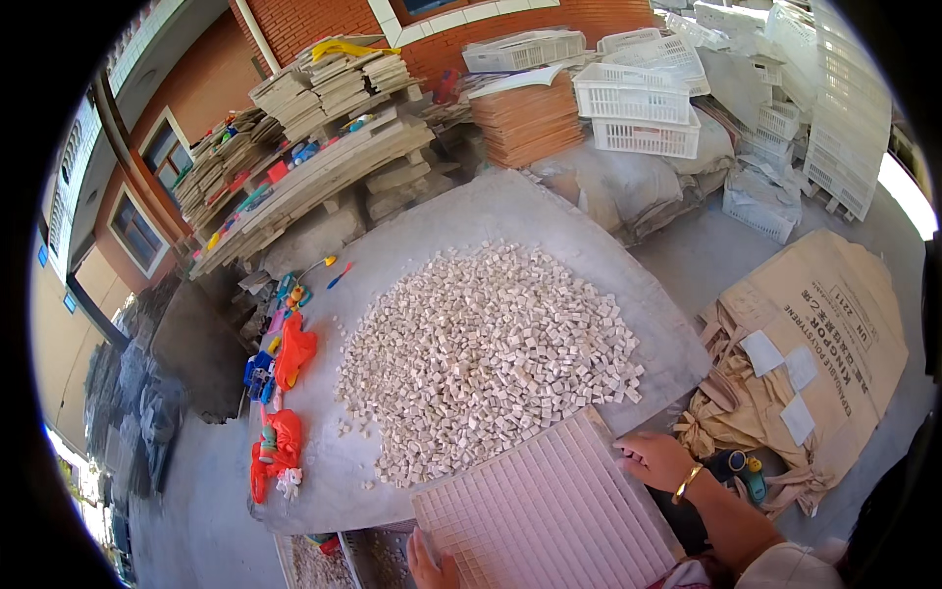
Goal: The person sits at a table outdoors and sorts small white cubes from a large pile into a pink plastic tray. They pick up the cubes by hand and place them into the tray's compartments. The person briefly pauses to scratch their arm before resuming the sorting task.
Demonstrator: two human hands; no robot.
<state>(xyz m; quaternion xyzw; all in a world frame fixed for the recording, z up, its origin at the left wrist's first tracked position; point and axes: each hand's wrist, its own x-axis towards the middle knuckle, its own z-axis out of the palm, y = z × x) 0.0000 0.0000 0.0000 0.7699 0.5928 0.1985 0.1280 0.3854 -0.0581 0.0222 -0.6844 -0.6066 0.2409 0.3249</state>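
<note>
A flat pinkish grid tray [549,510], divided into many small square cells, lies in front of me with its far edge at the front of the grey table [339,503]. My left hand [430,563] grips the tray's left edge near the bottom of the view, thumb apart from the fingers. At the upper right edge, my right hand [655,459], wearing a gold bracelet [688,483], is closed with curled fingers at the rim. Beyond the tray spreads a big heap of small whitish square tile pieces [491,344]. The undersides of both hands are hidden.
Red plastic bags [294,351] and small toys line the table's left edge. A large brown paper sack [819,344] lies at the right. White plastic crates [643,133] and stacked boards [319,98] stand behind. Below the table's front edge is a container of fragments [316,567].
</note>
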